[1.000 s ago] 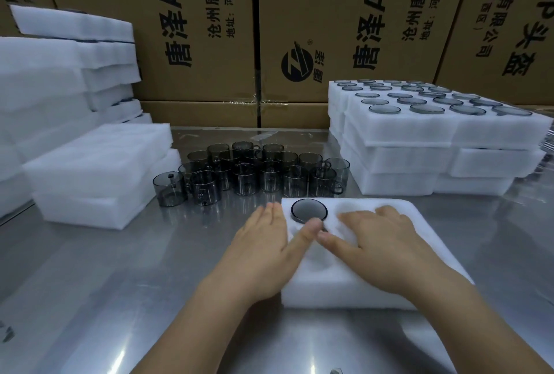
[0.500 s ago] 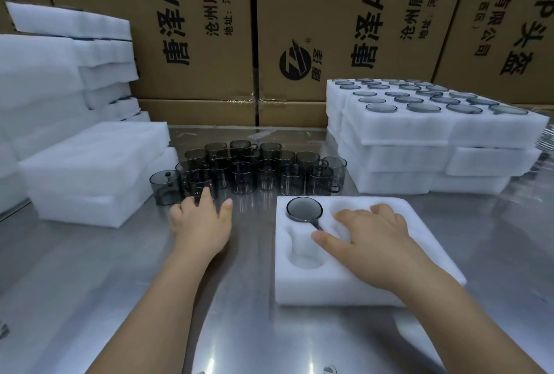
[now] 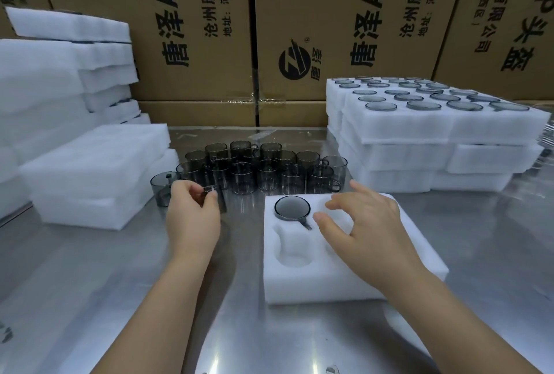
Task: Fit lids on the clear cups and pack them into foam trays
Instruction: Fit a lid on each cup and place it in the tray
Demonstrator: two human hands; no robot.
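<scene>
Tray just begun: one lidded smoky clear cup (image 3: pixel 291 208) seated in the white foam tray (image 3: pixel 344 280), far-left pocket; three pockets left.
My left hand (image 3: pixel 192 218) pinches a cup (image 3: pixel 214 194) from the loose cluster (image 3: pixel 263 168) toward the steel table's (image 3: pixel 75 298) far edge; my right hand (image 3: pixel 364 224) hovers open over the tray.

Two bare forearms enter from the lower edge of the frame. The left hand (image 3: pixel 192 218) and the right hand (image 3: pixel 370 230) wear no gloves, no rings and no watch. No sleeve shows on either arm. The fingernails (image 3: pixel 317 217) are short and without polish.
</scene>
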